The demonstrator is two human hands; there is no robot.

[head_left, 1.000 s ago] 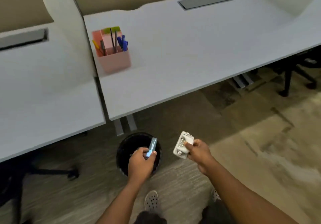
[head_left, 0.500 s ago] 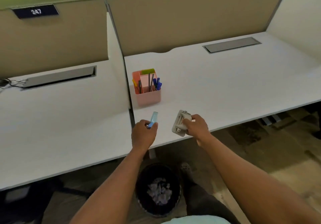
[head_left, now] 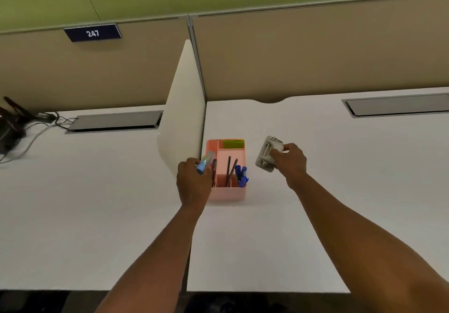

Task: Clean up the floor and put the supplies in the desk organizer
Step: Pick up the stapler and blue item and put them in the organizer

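A pink desk organizer [head_left: 228, 193] stands on the white desk [head_left: 315, 191], right beside the divider. It holds dark pencils, blue pens [head_left: 241, 175] and green sticky notes [head_left: 233, 144]. My left hand [head_left: 193, 182] grips a light blue highlighter [head_left: 206, 162], its tip over the organizer's left compartment. My right hand [head_left: 289, 161] holds a white hole punch [head_left: 267, 153] in the air just right of the organizer.
A cream divider panel [head_left: 184, 108] separates the two desks. Grey cable trays [head_left: 398, 105] are set into the desk backs. Black cables [head_left: 21, 120] lie at the far left. A sign reading 247 [head_left: 92, 33] hangs on the beige partition.
The view has risen from the floor and bin to the desk top. Both hands have moved forward to the organizer, still holding the highlighter and the hole punch.
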